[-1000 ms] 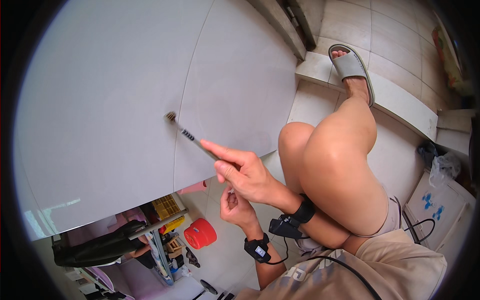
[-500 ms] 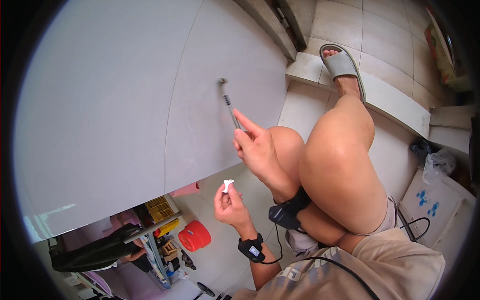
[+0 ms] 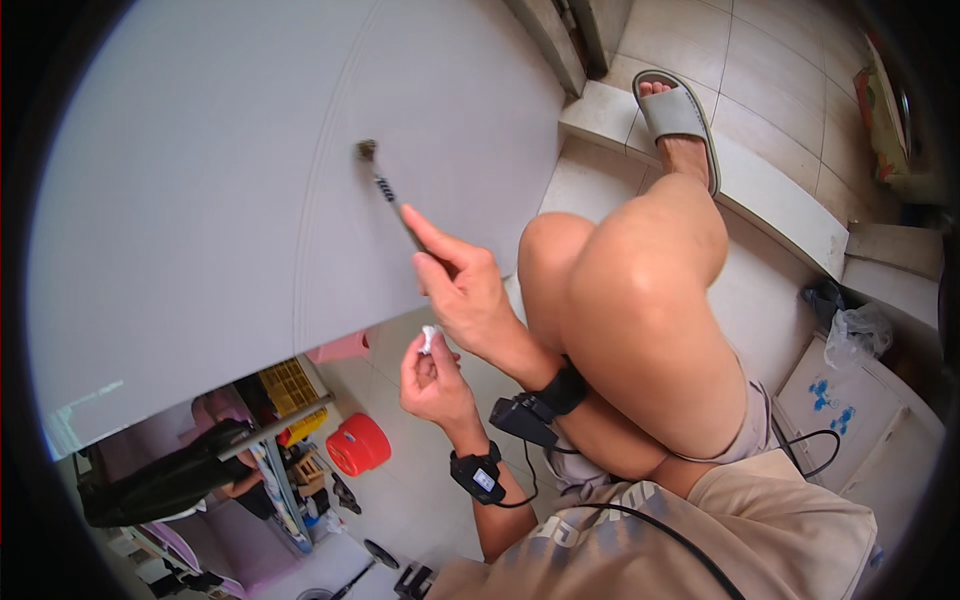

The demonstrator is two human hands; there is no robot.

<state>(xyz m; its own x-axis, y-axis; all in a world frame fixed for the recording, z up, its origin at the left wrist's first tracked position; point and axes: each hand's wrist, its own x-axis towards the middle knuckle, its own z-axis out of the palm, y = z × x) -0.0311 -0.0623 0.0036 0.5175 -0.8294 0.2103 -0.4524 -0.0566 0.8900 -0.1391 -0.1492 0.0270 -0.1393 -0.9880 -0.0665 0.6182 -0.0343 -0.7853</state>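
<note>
My right hand [image 3: 468, 302] grips the handle of a slim, dark stick-like tool [image 3: 385, 189], its index finger stretched along it. The tool has pale striped markings and a small brownish head, blurred, that lies over the large light-grey panel [image 3: 215, 210]; whether it touches the surface I cannot tell. Below and slightly left, my left hand [image 3: 437, 388] is closed, pinching a small crumpled white piece [image 3: 429, 338] between thumb and fingers.
My bare knees [image 3: 640, 290] are bent right of the panel. A red plastic container [image 3: 358, 445] stands on the tiled floor. Cluttered shelving with a yellow crate [image 3: 292, 390] is at lower left. A raised step [image 3: 745, 225] and a white box [image 3: 830, 400] are on the right.
My right hand and the tool have moved left, bringing its head to the panel's curved line. My left hand still holds the white piece. The whole view has shifted slightly.
</note>
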